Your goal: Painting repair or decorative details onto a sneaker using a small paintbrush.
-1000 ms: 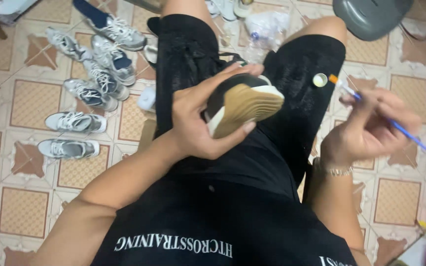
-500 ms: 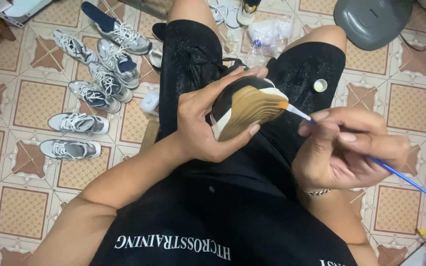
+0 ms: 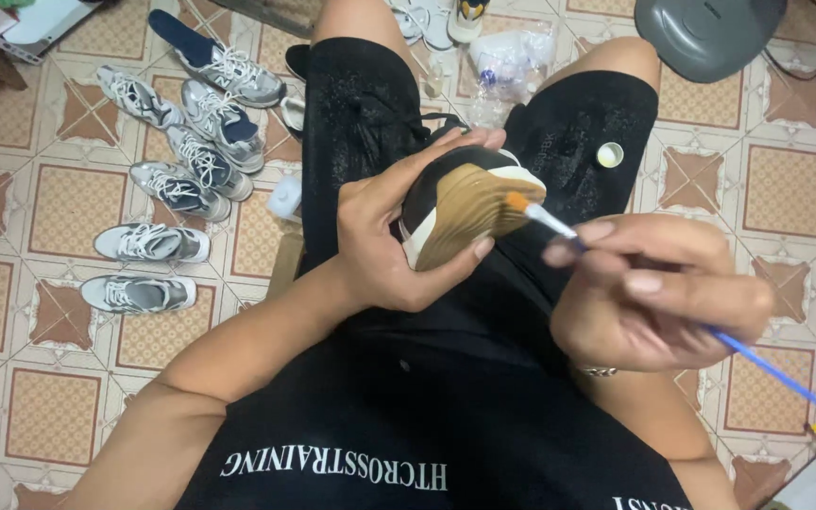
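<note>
Shoe (image 3: 465,212) sole-up, left hand (image 3: 384,241) fingers clamped round it; right hand (image 3: 658,293) fingers pinch paintbrush (image 3: 559,225), tip touching sole; small open jar (image 3: 608,154) on thigh

Left hand (image 3: 384,241) holds shoe (image 3: 465,212); right hand (image 3: 658,293) brushes sole.

The shoe (image 3: 465,212) in my left fingers (image 3: 427,170) has a tan sole that looks wet and glossy, with a smooth white rim. The brush (image 3: 663,297) has a thin blue plastic handle and orange bristles. My shorts (image 3: 370,104) are matt black cloth. The floor (image 3: 786,189) is smooth glazed tile, and the grey sneakers (image 3: 181,161) far left look like mesh.
</note>
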